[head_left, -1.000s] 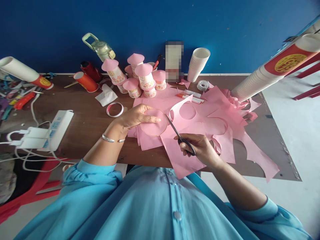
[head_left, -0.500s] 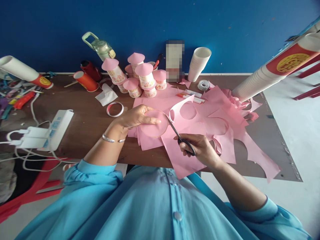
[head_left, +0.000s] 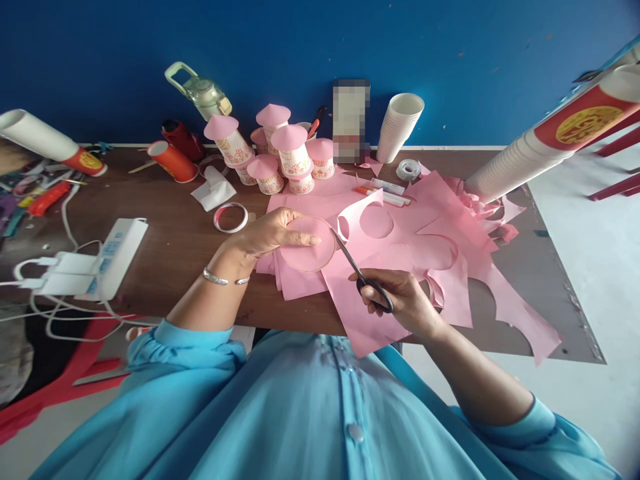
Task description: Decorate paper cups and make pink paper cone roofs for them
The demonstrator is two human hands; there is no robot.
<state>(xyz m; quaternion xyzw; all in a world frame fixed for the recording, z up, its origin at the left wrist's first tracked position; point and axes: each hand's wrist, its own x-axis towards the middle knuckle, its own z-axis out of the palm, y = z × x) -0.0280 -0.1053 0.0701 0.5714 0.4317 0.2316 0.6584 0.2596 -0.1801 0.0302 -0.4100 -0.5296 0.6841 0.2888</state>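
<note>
Scissors [head_left: 353, 261] are curled into the right hand [head_left: 403, 297], tips at the rim of a disc [head_left: 320, 255] pinched by the left hand [head_left: 273, 235], inside the table [head_left: 175, 250]'s front edge. Along the back edge stand roofed cups [head_left: 294, 158], white cups [head_left: 399, 130] nested inside one another, and a lidded bottle [head_left: 209, 100].

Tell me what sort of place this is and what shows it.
Probably a craft workspace: scissors in the right hand, cut pink paper spread over the table, and decorated cone-topped cups. Home or classroom, I can't tell.
</note>
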